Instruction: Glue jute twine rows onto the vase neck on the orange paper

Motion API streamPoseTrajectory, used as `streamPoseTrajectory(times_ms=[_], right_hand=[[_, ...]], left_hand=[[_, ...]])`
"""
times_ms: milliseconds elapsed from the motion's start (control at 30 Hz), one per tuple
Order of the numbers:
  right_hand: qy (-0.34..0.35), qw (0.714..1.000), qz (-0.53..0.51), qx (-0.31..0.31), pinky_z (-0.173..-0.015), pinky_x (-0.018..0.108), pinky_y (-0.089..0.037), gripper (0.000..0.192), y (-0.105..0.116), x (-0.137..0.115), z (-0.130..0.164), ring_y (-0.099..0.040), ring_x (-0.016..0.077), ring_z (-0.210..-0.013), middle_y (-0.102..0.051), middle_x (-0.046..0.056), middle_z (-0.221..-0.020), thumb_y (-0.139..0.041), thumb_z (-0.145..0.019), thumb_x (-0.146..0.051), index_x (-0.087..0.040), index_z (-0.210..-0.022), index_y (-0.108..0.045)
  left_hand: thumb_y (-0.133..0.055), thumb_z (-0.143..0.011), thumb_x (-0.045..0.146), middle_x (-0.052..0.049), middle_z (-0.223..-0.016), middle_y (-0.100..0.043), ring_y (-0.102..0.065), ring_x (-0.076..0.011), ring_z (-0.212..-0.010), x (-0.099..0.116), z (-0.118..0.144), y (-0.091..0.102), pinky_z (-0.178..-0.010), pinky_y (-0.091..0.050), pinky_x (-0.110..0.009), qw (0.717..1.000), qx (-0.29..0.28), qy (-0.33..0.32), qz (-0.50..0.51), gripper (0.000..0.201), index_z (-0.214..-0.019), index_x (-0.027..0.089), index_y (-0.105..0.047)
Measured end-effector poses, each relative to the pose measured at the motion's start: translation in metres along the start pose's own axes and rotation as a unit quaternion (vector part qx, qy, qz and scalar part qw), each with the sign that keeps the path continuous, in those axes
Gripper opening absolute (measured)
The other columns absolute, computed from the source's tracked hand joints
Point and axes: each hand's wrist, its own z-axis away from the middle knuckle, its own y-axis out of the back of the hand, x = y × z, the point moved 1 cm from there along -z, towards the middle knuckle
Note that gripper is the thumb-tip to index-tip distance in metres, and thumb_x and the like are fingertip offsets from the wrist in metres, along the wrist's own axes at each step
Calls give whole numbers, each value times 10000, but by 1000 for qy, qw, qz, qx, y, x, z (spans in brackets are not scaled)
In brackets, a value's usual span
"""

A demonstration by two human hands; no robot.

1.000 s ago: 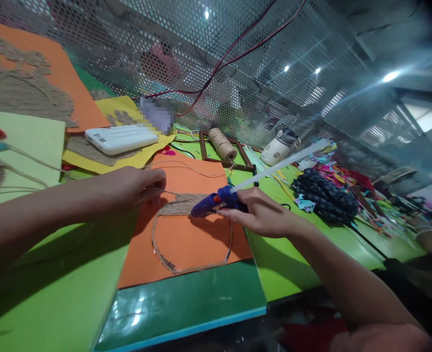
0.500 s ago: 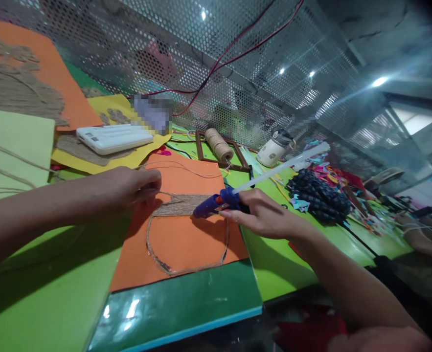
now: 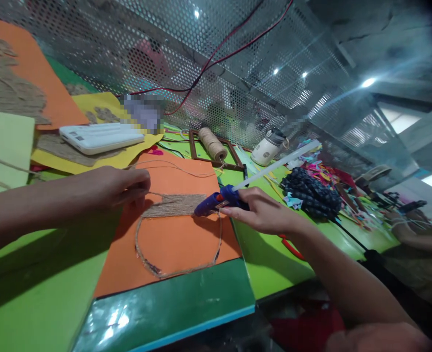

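Note:
My left hand pinches a strand of jute twine at the left of an orange sheet. That strand runs to a band of twine rows laid side by side on the sheet. In my right hand is a blue glue gun, with a long white glue stick jutting from its back. Its nozzle is at the lower edge of the band, near the right end; whether it touches cannot be made out. Below the band, a curved twine outline lies on the sheet.
Under the sheet is a green board. Behind stand a twine spool on a brown frame and a white bottle. A white power bank lies left; a dark folded umbrella and a red loop lie right.
The glue gun's nozzle has moved a little to the right along the band's lower edge. The whole view has shifted slightly, and more of the red loop shows under my right arm.

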Motion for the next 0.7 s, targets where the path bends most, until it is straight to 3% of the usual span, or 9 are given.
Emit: streamPoseTrajectory(times_ms=[200,367,500,700], right_hand=[[-37,999,7,-6,-590,259,-317,351,10,11,12,-421,126,-596,-517,-25,-646,-585,-994,-440,-133,-890,-722],[11,999,-45,-14,-588,258,-327,341,5,5,6,-414,119,-598,-543,-21,-668,-591,-992,-420,-119,-926,-738],[10,999,-27,-18,-582,261,-315,349,4,4,4,-416,120,-597,-543,-20,-664,-610,-994,-436,-114,-937,-732],[-61,998,19,-5,-610,272,-327,386,15,18,22,-483,144,-640,-597,13,-706,-585,-1005,-462,-124,-871,-712]], left_hand=[[-408,-934,213,-44,-794,-596,-502,-200,-708,5,1,2,-675,-346,-293,1000,-11,12,-23,172,-802,228,-516],[-372,-971,318,-50,-838,-659,-573,-216,-741,-10,0,-5,-691,-382,-286,999,4,-45,10,211,-919,230,-556],[-387,-960,315,-45,-846,-694,-606,-217,-747,-18,-1,-7,-692,-399,-279,1000,-10,-26,12,204,-913,231,-567],[-434,-955,349,-26,-827,-681,-584,-208,-720,-21,-4,-11,-678,-379,-278,998,27,-49,14,187,-906,241,-579]])
